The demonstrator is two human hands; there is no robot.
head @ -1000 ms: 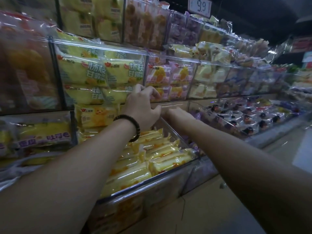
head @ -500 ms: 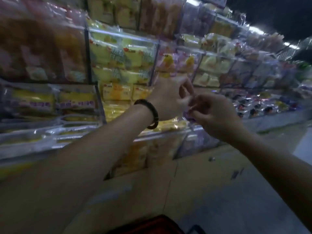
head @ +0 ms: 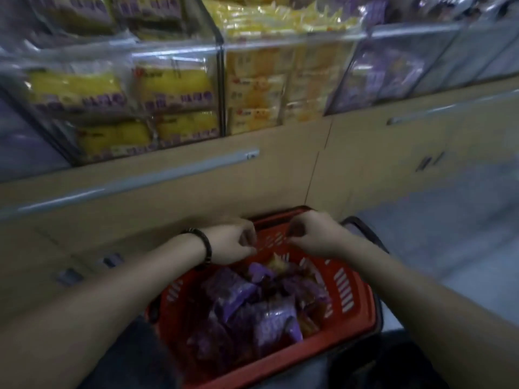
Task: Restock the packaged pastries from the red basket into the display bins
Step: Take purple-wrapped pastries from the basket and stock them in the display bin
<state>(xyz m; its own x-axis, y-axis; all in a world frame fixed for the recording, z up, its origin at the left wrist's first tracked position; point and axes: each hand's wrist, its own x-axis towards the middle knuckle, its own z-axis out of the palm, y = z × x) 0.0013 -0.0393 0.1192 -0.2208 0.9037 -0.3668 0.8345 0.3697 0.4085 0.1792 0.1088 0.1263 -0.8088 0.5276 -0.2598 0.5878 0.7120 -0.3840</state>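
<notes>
head view looks down on the red basket, which sits low in front of the cabinet, below the display bins. by my reading the job is partway: the bins to the far left and centre look well filled with yellow packs, and the bin at far right shows purple wrappers, yet the basket holds a good heap of pastries, mostly purple packs with a few orange-brown ones among them. so plenty is left to carry up.

left hand, with a dark bracelet at the wrist, and right hand hang side by side over the far end of the basket, near each other but apart. both sets of fingers are curled inward, narrow. whether either pinches anything i cannot tell through the blur. no pack shows plainly in them. the pastries lie just below and nearer than the fingers, the topmost pack close under the gap between the hands, not clearly touched.
</notes>
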